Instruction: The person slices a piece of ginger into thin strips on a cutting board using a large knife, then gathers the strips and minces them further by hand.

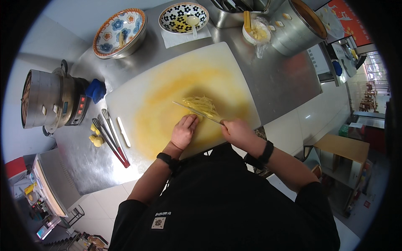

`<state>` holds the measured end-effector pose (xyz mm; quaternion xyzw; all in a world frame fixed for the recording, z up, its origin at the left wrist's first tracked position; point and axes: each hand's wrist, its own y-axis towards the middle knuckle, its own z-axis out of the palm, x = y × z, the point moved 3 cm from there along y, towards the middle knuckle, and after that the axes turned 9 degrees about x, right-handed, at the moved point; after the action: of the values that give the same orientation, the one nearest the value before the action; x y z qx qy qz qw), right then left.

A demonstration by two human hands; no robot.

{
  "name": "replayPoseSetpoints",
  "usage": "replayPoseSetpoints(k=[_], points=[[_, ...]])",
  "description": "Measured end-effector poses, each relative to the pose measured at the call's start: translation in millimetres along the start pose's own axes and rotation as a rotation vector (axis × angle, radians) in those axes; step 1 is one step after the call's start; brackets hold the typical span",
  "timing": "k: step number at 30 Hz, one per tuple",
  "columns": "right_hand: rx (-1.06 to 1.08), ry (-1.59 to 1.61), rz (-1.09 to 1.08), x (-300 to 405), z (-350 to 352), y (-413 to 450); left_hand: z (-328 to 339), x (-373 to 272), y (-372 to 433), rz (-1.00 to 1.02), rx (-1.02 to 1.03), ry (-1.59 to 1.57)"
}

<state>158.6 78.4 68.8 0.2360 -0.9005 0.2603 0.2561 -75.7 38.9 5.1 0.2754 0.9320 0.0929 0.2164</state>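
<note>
A large white cutting board (176, 69) with yellow stains lies before me. My right hand (237, 133) grips the handle of a kitchen knife (196, 112), whose blade points up and left across the board. Bent fingertips of my left hand (184, 130) press on a pale yellow piece of food (198, 117), perhaps ginger or potato, right beside the blade and mostly hidden by fingers. Thin yellow shreds (202, 105) lie heaped on the blade's far side. Left of the board are a white-handled peeler or small knife (123, 131) and several knobby yellow pieces (96, 141).
Red-handled tongs (114, 144) and a blue cloth (95, 91) lie left, near a steamer (51, 98). Along the back stand a flowered bowl (106, 31), a patterned bowl with a spoon (169, 18), a small plastic-wrapped bowl (265, 39) and a tall metal pot (292, 34).
</note>
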Motion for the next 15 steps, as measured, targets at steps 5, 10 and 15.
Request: replayPoseSetpoints(k=[5,10,15], points=[[0.111,-0.146,0.046,21.6,-26.6,-19.3,0.5,0.4,-4.7,-0.005,0.007,0.05],[0.174,-0.201,0.117,17.6,-14.4,-10.9,4.3,-1.8,-5.1,0.004,-0.011,0.057],[0.071,-0.117,0.082,-2.0,19.0,1.8,1.9,-5.3,2.6,-0.021,-0.004,0.001]])
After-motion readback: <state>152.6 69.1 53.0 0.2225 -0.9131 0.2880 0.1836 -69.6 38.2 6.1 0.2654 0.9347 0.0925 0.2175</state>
